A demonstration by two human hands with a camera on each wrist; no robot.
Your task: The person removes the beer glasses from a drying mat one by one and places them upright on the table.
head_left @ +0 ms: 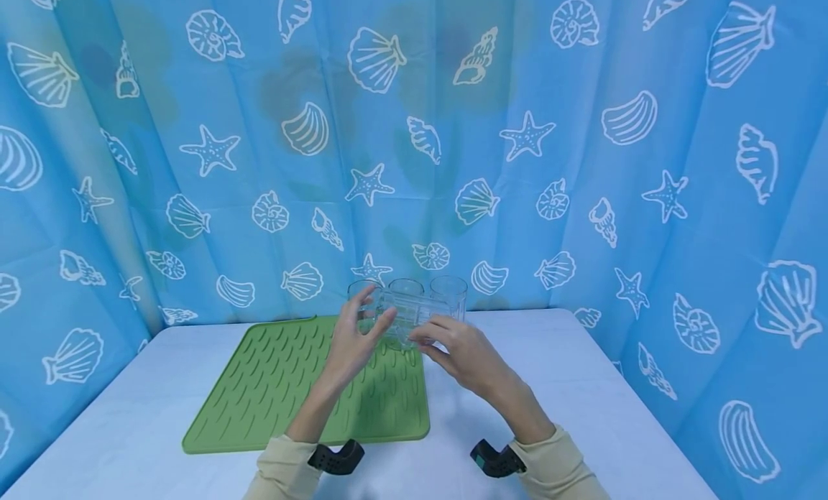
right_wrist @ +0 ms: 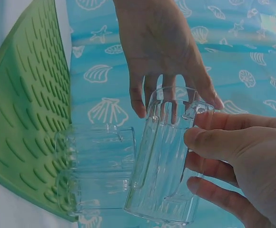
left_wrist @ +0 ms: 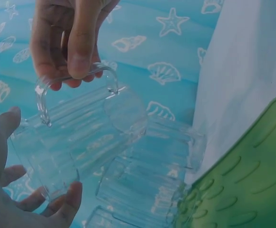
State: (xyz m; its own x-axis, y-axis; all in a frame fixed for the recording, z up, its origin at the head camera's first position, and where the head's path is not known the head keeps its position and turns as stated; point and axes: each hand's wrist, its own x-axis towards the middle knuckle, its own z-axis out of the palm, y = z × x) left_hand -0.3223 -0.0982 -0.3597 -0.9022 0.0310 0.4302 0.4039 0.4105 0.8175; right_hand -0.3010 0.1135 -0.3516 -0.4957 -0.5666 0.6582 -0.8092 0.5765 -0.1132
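A clear glass mug (head_left: 404,312) is tilted on its side above the back right of a green ridged drying mat (head_left: 278,392). My right hand (head_left: 462,349) pinches the mug's handle (left_wrist: 44,107) between thumb and fingers. At the mug's other end is my left hand (head_left: 349,345), its fingers spread around the rim. In the left wrist view its fingertips (left_wrist: 73,190) are at the rim's lower edge; the thumb looks apart from the glass. Behind the held mug, several clear glasses (head_left: 451,288) stand in a row at the mat's back edge, partly hidden.
The mat lies on a white-covered table (head_left: 530,385), left of its middle. A blue curtain (head_left: 414,126) with white shell and starfish prints hangs behind and on both sides. Black bands (head_left: 336,458) sit on both wrists over pale sleeves.
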